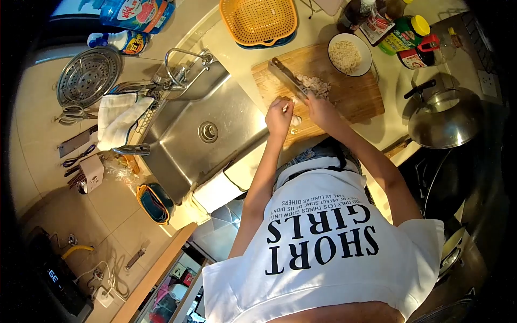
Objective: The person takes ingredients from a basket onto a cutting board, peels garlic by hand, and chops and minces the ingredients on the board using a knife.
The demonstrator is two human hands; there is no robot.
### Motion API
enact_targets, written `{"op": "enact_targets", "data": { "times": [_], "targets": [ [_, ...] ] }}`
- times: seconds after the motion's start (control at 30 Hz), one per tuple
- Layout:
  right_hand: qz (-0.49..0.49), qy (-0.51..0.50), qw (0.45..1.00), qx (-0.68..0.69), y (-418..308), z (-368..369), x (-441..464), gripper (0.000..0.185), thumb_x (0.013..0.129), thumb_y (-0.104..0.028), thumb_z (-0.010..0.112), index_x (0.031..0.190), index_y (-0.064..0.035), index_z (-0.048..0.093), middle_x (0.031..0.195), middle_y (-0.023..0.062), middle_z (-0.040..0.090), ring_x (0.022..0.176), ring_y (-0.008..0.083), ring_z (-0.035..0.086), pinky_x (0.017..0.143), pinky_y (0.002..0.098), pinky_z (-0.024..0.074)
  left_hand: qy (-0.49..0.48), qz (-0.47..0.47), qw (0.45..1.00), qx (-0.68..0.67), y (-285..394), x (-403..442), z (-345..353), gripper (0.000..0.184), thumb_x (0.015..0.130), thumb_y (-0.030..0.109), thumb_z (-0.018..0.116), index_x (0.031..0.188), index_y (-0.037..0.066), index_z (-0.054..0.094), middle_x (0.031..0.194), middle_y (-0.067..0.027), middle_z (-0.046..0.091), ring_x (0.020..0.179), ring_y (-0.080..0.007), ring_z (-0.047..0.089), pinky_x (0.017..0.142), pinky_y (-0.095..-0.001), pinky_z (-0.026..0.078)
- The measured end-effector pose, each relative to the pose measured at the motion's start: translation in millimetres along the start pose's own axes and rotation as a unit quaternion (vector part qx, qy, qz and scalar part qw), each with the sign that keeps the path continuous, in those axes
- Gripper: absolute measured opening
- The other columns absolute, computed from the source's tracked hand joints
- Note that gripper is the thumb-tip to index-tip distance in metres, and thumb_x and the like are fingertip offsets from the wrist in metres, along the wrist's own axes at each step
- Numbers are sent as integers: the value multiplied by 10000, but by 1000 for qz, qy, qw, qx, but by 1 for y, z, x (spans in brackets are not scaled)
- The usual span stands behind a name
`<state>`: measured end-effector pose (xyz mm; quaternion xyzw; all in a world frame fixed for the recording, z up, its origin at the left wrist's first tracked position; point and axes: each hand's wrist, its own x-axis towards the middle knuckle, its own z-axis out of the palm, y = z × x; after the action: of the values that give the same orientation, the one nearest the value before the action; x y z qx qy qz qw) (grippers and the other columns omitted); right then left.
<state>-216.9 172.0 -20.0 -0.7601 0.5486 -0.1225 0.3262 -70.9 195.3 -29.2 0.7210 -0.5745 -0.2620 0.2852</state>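
Observation:
My right hand [321, 111] grips a cleaver [286, 75] by its handle. Its blade lies over the wooden cutting board [366, 102], pointing away to the upper left. Beside it, at the board's left edge, my left hand [279, 117] is closed with its fingertips pinched around a small white piece that looks like a garlic clove. Another whitish clove [295, 120] rests on the board between my hands. A heap of chopped pale pinkish food [315, 86] lies right of the blade. On the board's far right corner stands a white bowl [368, 63] of finely chopped pale bits.
Left of the board is a steel sink [183, 137] with a faucet [169, 64]. A yellow colander [258, 21] sits behind the board. Several sauce bottles [404, 32] stand at the back right. To the right, a lidded steel pot [444, 118] is near the stove.

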Motion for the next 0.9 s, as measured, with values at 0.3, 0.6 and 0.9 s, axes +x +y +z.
{"op": "enact_targets", "data": {
  "times": [0.3,0.6,0.9],
  "targets": [
    [-22,25,999,-3,-6,-6,-16,212,883,-200,410,950,0,431,561,207,536,548,379,553,477,459,428,44,18,999,0,-2,-5,8,136,749,190,624,796,63,641,830,-62,613,728,-249,588,611,-299,452],
    [19,-28,999,-33,-7,1,-19,199,883,-196,396,938,-6,415,600,225,554,583,399,562,493,468,439,47,7,999,10,-3,-2,10,137,746,191,621,768,59,649,805,-78,611,702,-259,583,597,-312,449],
    [21,1,999,31,-8,-7,9,217,879,-194,405,912,19,428,640,260,550,647,423,558,554,499,430,34,5,999,6,0,0,8,159,749,212,615,791,63,652,796,-91,609,705,-269,583,600,-320,449]
  ]
}}
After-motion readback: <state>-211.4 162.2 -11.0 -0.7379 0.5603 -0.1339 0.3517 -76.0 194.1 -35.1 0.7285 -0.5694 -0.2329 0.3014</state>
